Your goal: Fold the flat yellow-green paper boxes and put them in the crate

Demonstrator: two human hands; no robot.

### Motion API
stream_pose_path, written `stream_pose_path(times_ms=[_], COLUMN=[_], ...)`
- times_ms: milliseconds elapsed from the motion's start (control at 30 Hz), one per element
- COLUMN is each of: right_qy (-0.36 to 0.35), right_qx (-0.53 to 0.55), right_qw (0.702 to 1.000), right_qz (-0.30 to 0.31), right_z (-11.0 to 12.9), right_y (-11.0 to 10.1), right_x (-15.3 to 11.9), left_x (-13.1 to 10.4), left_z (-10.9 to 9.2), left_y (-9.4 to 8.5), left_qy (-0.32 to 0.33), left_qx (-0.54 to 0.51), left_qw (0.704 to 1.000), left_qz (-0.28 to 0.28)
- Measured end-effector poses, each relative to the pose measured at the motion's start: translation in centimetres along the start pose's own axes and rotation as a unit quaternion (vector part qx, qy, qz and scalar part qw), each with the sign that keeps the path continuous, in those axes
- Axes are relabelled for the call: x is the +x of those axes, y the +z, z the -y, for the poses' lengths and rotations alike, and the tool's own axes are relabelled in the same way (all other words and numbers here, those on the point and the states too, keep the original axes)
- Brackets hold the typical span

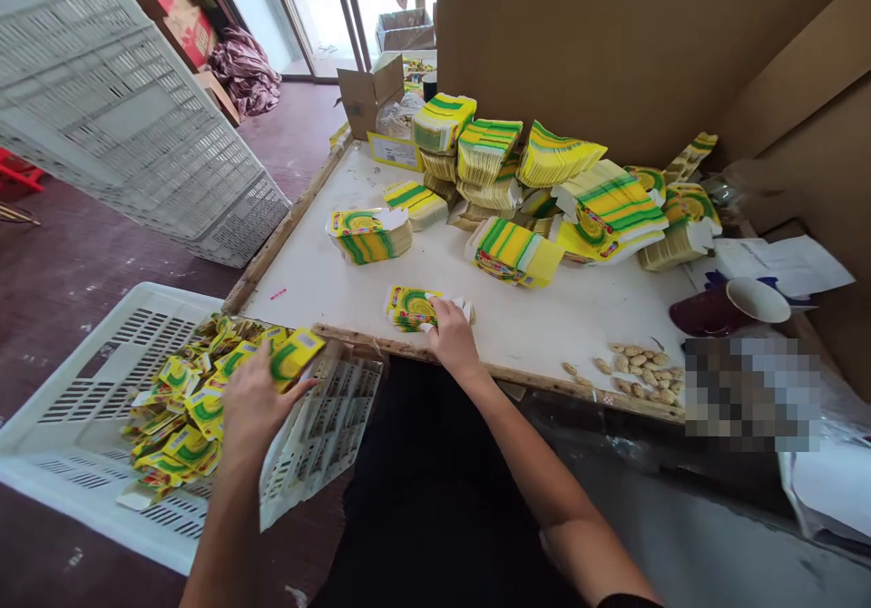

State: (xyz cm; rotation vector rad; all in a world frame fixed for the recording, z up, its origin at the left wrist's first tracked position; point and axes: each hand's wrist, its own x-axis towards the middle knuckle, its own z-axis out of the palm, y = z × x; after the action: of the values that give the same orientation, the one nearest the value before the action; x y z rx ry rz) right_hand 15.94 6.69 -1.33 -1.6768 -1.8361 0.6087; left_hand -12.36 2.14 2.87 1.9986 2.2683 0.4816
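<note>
My left hand (253,401) is over the white plastic crate, holding a small yellow and green carton (299,354) at its fingers with the thumb stretched along its lower edge. Many similar cartons (187,440) lie heaped in the crate below it. My right hand (455,336) is at the table's front edge, its fingers closed on a small stack of flat yellow and green cartons (408,307). White flaps show just beyond its knuckles. Part of the stack is hidden under the fingers.
Bundles of flat cartons (490,150) are piled along the back of the table (306,268). Peanuts (643,367) and a dark mug (708,308) are at the right. The white crate (41,445) stands at the left, with stacked grey crates (136,127) behind.
</note>
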Motion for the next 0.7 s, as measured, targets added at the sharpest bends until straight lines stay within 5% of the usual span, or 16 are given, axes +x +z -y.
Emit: stream_pose_path(times_ms=[100, 167, 367, 500, 700], right_qy=[0.014, 0.016, -0.006, -0.05, -0.101], right_qx=[-0.016, -0.019, 0.003, 0.06, 0.324], right_qw=[1.0, 1.0, 0.999, 0.996, 0.94], right_qz=[-0.002, -0.006, -0.036, -0.037, 0.022], right_z=[-0.9, -1.3, -0.7, 1.3, 4.2], right_y=[0.5, 0.9, 0.1, -0.9, -0.4], right_x=[1.2, 1.4, 0.2, -2.5, -6.7], left_x=[-0.5, -0.8, -1.0, -1.1, -1.3], left_z=[3.1, 3.2, -3.6, -9.3, -13.2], left_y=[0.0, 0.9, 4.6, 6.0, 4.9], left_qy=[-0.053, -0.043, 0.047, 0.017, -0.063], left_qx=[-0.042, -0.121, -0.339, -0.536, -0.767], left_qw=[0.996, 0.99, 0.938, 0.836, 0.638], left_qz=[-0.066, -0.063, 0.063, 0.118, 0.023])
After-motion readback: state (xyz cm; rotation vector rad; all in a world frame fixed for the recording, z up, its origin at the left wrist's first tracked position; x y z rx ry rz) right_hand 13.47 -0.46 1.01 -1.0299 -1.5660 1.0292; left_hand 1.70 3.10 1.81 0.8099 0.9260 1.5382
